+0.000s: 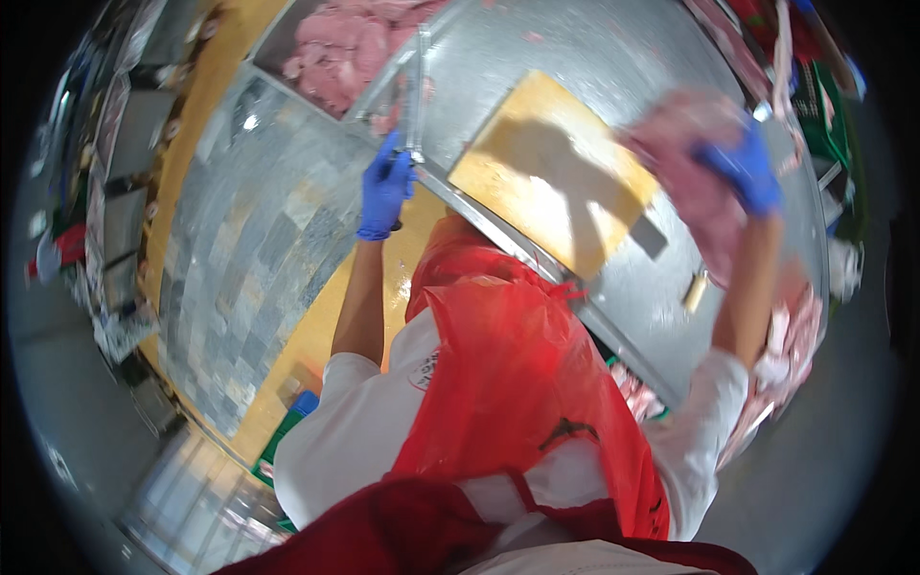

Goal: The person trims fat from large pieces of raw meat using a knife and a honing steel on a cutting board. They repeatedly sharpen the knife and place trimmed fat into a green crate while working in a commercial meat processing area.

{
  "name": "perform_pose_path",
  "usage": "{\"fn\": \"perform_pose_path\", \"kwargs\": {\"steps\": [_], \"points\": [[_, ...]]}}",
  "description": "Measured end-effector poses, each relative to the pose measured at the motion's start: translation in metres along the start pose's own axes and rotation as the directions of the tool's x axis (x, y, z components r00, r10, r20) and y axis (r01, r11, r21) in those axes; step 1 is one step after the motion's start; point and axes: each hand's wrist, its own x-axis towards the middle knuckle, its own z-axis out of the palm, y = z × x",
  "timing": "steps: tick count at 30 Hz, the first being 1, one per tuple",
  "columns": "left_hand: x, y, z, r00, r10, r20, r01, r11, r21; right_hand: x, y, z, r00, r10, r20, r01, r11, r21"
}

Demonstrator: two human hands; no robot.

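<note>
A yellow cutting board [517, 192] lies on the steel table [489, 57], crossed by a shadow. My right hand [743, 168], in a blue glove, grips a large pink piece of raw meat [695, 192] at the board's right, blurred by motion. My left hand [388, 187], also gloved blue, is at the table's left edge, fingers apart; whether it touches the rail is unclear. A cream-handled tool [696, 291] lies below the board on the right; its other end is hard to make out.
A steel bin of pink meat [340, 43] stands at upper left. More meat pieces [786, 355] hang or lie at the right edge. Green crates [829, 134] are at right and lower left. Tiled grey flooring [244, 240] with yellow borders lies left of me; steel racks line the far left.
</note>
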Motion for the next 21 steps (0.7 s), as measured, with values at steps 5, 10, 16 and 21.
{"fn": "perform_pose_path", "kwargs": {"steps": [5,10,16,21], "points": [[0.002,-0.013,-0.014,0.999,-0.036,0.031,0.036,0.999,-0.005,0.067,0.129,0.149,0.959,0.269,0.09,-0.189,0.843,-0.503],[0.0,-0.013,-0.014,0.992,-0.108,0.07,0.104,0.993,0.061,-0.025,0.174,0.212,0.977,0.197,-0.082,-0.2,0.706,-0.679],[0.033,0.001,0.037,0.931,-0.157,0.331,0.136,0.987,0.086,-0.025,0.145,0.249,0.992,-0.031,0.125,0.103,0.772,-0.628],[0.081,0.037,0.089,0.822,-0.259,0.507,0.183,0.963,0.196,0.087,0.16,0.212,0.929,0.24,-0.281,-0.3,0.933,-0.196]]}}
